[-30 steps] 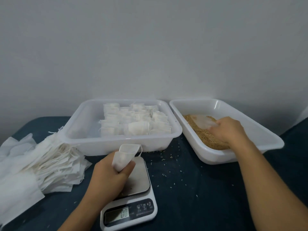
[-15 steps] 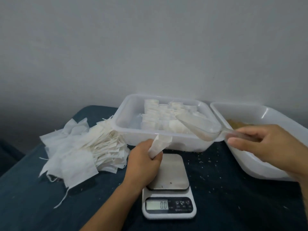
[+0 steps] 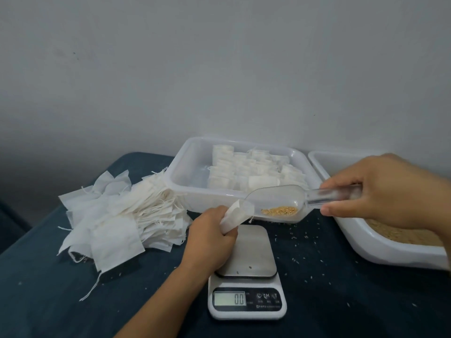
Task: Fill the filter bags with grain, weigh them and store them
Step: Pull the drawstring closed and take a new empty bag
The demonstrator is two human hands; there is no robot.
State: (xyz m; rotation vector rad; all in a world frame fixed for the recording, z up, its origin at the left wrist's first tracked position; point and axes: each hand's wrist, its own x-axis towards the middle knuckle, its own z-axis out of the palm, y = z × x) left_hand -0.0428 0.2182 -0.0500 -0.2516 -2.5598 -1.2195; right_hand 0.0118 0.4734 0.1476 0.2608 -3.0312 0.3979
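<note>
While the left hand (image 3: 210, 242) clasps a limp white filter bag (image 3: 235, 215) (mouth open), the right hand (image 3: 385, 191) pinches the scoop (image 3: 280, 203).

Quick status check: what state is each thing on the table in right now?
Left hand: grips filter bag, mouth open toward scoop.
Right hand: holds clear scoop by its handle, a little grain inside.
Scale: on, reads 0.0, platform bare but for stray grains.
Left tray: holds filled bags.
Right tray: holds loose grain.
Empty bags: piled flat.
</note>
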